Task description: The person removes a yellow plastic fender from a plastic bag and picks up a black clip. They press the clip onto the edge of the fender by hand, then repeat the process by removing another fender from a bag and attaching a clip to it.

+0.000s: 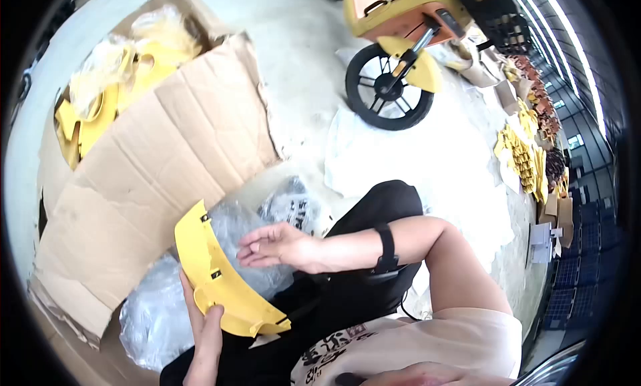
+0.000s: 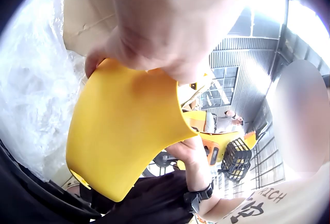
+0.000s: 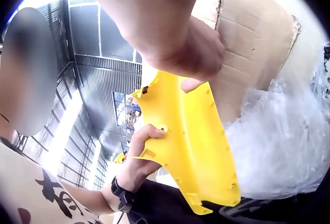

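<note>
A curved yellow plastic panel (image 1: 214,272) with small black clips is held upright over my lap. My left hand (image 1: 203,332) grips its lower edge from below, fingers curled round it. In the left wrist view the panel (image 2: 124,131) fills the middle under that hand (image 2: 165,23). My right hand (image 1: 274,246) hovers beside the panel's inner face, fingers relaxed and loosely extended. In the right wrist view a fingertip of that hand (image 3: 191,54) is at the panel's (image 3: 191,146) top edge; whether it touches is unclear.
A large open cardboard box (image 1: 167,152) lies on the floor ahead, with bagged yellow parts (image 1: 127,72) inside. Crumpled clear plastic wrap (image 1: 160,312) lies by my knees. A yellow vehicle with a black wheel (image 1: 387,86) stands further off. Stacked parts (image 1: 521,159) line the right.
</note>
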Demonstrator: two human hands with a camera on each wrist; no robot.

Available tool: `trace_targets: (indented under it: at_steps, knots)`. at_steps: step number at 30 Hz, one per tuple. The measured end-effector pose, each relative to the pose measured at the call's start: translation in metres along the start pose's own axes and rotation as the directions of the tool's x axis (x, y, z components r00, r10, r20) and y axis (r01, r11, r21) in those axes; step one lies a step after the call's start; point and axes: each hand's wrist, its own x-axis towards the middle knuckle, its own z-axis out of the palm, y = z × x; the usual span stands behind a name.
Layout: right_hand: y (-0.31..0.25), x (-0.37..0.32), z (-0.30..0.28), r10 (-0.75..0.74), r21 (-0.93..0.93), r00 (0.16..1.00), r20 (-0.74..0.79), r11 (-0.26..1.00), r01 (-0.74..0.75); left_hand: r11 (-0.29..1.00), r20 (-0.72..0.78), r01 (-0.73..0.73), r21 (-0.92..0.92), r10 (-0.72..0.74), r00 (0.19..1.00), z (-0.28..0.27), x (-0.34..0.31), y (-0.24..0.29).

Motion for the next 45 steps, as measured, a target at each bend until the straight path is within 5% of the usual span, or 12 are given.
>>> trace_targets:
  at_steps: [6,9,12,24,35,45]
  knots:
    - [-0.001,-0.005,0.005,0.053,-0.097,0.996,0.073,0.994,-0.046,0.985,0.03,0.026,-0.17,-0.021,0.999,0.0,-0.004,-0.001]
    - [0.003,0.0,0.001,0.062,-0.149,0.993,0.102,0.988,-0.046,0.996,0.043,-0.056,0.067,0.053,0.998,-0.01,-0.006,-0.01]
    - [0.011,0.007,-0.005,0.01,-0.093,0.984,0.179,0.996,0.006,0.999,0.03,-0.039,-0.013,0.039,0.999,-0.007,-0.009,-0.009]
    - [0.012,0.01,-0.001,0.033,-0.12,0.993,0.116,0.993,-0.019,0.979,0.071,-0.084,-0.184,0.098,0.993,0.0,-0.012,-0.005]
    - [0.027,0.003,0.007,0.128,-0.261,0.966,0.226,0.963,-0.066,0.968,0.038,-0.188,-0.169,0.197,0.98,-0.031,0.014,-0.079]
    - [0.023,-0.019,0.023,0.151,-0.283,0.894,0.421,0.959,-0.029,0.888,-0.028,-0.415,0.196,0.429,0.903,-0.015,-0.009,-0.022]
